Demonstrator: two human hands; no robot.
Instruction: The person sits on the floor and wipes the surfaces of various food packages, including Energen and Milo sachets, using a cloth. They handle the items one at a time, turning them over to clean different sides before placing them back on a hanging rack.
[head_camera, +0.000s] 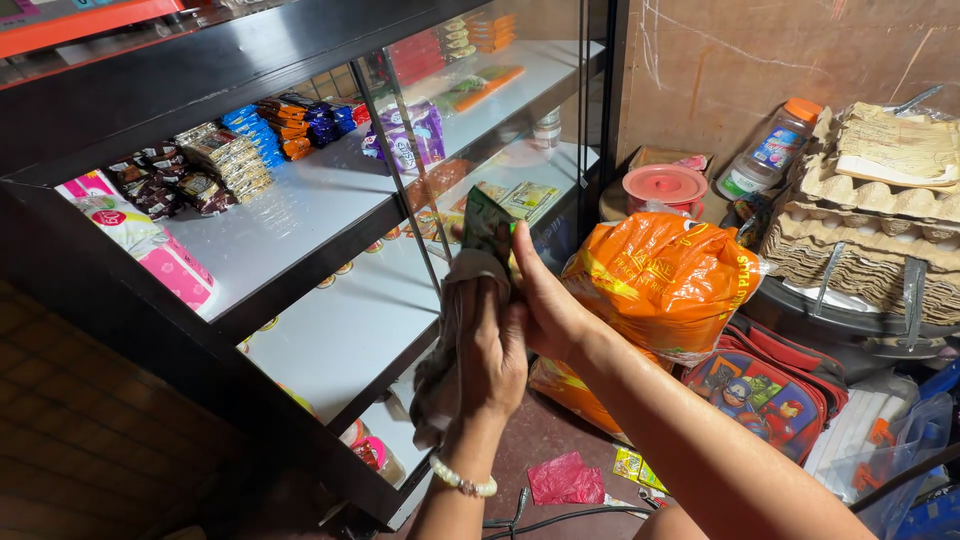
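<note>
Display cabinet (150, 330), black frame, glass front, white shelves, fills left and centre of frame. Top shelf, upper left: rows of small foil snack packets (215, 160), brown, gold, blue and orange, stacked in overlapping lines; too many and too small to count. One purple-and-white pouch (410, 135) stands upright near the glass divider. A pink-and-white soft pack (150, 245) lies at the left edge. Lower shelves hold flat sachets and small round items, blurred behind glass.

Centre of frame: left hand (490, 360) closed around a crumpled grey cloth (450, 330), which hangs below the fist; a beaded white bracelet (462, 482) sits on that wrist. Right hand (545, 300) closed on a small dark green packet (487, 225), fingers wrapped on its lower part, the top sticking up. Cloth and packet touch, pressed between both hands in front of the cabinet's open side.

Right of hands: one bulging orange plastic bag (660, 280), glossy, wrinkled; contents not visible. Below it one red school backpack (770, 385) with cartoon print. Upper right: stacked grey pulp egg trays (870, 240), ridged, count unclear. One clear plastic jar (775, 150) with orange cap leans against the wall; one pink round lidded tub (665, 187) beside it. Lower centre on the floor: one crumpled pink wrapper (565, 480)
</note>
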